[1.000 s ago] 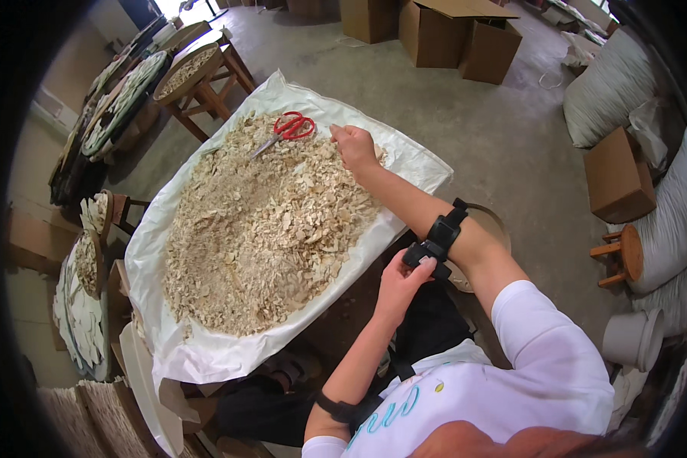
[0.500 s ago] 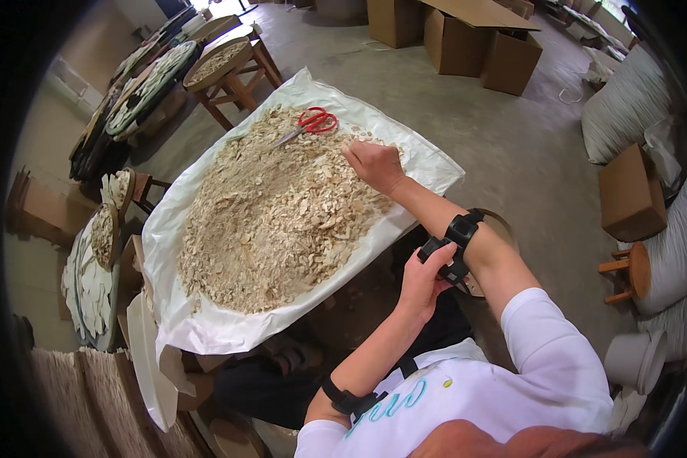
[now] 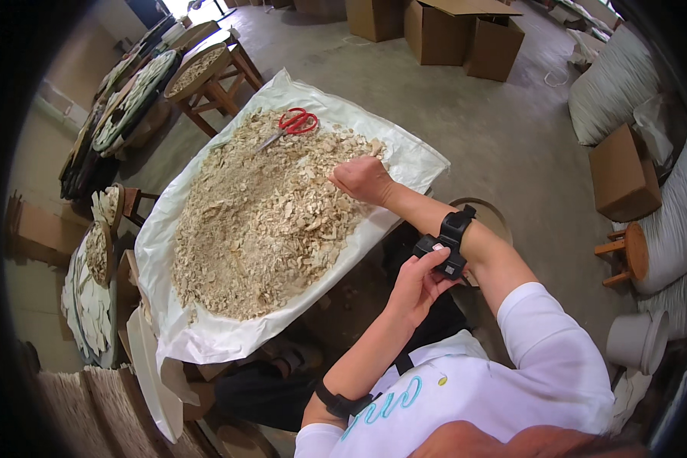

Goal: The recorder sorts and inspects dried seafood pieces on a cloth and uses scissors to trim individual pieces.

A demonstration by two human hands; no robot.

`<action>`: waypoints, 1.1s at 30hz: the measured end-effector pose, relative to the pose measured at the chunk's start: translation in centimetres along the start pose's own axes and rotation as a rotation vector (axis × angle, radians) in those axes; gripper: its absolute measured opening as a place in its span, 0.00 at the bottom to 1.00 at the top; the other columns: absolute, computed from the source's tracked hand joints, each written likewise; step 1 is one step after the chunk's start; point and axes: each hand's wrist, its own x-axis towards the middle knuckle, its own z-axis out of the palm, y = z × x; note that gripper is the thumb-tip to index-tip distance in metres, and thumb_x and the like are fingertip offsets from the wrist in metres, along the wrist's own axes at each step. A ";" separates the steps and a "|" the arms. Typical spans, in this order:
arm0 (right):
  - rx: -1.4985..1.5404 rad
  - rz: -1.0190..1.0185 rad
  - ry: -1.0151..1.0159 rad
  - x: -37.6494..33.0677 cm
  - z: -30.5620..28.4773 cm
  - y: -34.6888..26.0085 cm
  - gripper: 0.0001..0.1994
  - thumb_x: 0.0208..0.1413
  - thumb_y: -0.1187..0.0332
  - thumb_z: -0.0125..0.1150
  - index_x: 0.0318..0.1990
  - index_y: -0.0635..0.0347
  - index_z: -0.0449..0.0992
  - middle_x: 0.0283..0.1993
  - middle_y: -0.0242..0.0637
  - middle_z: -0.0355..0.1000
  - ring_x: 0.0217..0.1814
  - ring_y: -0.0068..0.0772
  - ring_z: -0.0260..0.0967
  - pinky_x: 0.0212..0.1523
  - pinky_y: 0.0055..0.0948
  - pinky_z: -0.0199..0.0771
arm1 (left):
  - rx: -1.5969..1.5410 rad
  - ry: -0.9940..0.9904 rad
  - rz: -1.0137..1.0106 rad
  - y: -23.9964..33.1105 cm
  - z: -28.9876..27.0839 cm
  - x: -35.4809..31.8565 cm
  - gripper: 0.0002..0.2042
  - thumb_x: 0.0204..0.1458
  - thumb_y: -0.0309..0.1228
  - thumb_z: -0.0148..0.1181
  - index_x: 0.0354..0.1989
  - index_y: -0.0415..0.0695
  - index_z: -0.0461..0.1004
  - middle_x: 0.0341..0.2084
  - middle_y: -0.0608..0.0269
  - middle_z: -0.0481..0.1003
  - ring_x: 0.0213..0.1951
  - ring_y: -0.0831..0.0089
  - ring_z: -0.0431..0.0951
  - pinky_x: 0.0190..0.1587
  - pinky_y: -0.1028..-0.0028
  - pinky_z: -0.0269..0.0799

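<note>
And here the left hand pinches the black strapped device up and to its right, band crossing the right forearm, while the right hand curls fist-like over pale dry flakes.

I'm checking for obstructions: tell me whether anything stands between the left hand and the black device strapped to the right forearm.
Nothing visible does: the left hand grips the black device directly. The right hand is farther forward, at the pale flakes, out of the way.
</note>
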 end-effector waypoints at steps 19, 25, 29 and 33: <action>0.021 -0.245 -0.095 -2.3 -0.2 -2.5 0.11 0.45 0.64 0.55 0.18 0.54 0.62 0.16 0.28 0.60 0.17 0.28 0.62 0.18 0.26 0.63 | 0.062 -0.064 -0.069 -0.1 0.9 -0.5 0.17 0.51 0.35 0.50 0.43 0.34 0.63 0.36 0.54 0.71 0.39 0.68 0.74 0.41 0.72 0.72; 0.202 0.216 -0.047 -1.5 -2.0 -5.0 0.11 0.45 0.66 0.56 0.16 0.57 0.66 0.12 0.32 0.60 0.16 0.29 0.63 0.18 0.26 0.61 | 0.239 -0.118 -0.138 -2.0 0.2 -1.1 0.17 0.48 0.34 0.55 0.42 0.36 0.64 0.38 0.57 0.70 0.41 0.72 0.72 0.45 0.73 0.68; 0.494 0.849 0.034 -0.3 -4.4 -5.6 0.14 0.46 0.60 0.55 0.18 0.61 0.67 0.14 0.38 0.64 0.14 0.37 0.60 0.18 0.30 0.60 | 0.355 -0.192 -0.173 -3.5 0.3 -1.2 0.20 0.44 0.31 0.60 0.44 0.38 0.62 0.41 0.61 0.68 0.44 0.75 0.68 0.49 0.72 0.64; 0.652 0.964 -0.040 -0.4 -8.3 -4.6 0.14 0.47 0.61 0.54 0.21 0.64 0.70 0.15 0.36 0.63 0.19 0.24 0.59 0.23 0.25 0.60 | 0.422 -0.399 -0.164 -4.9 1.6 -0.9 0.28 0.46 0.31 0.59 0.53 0.35 0.53 0.46 0.59 0.66 0.48 0.73 0.66 0.50 0.75 0.60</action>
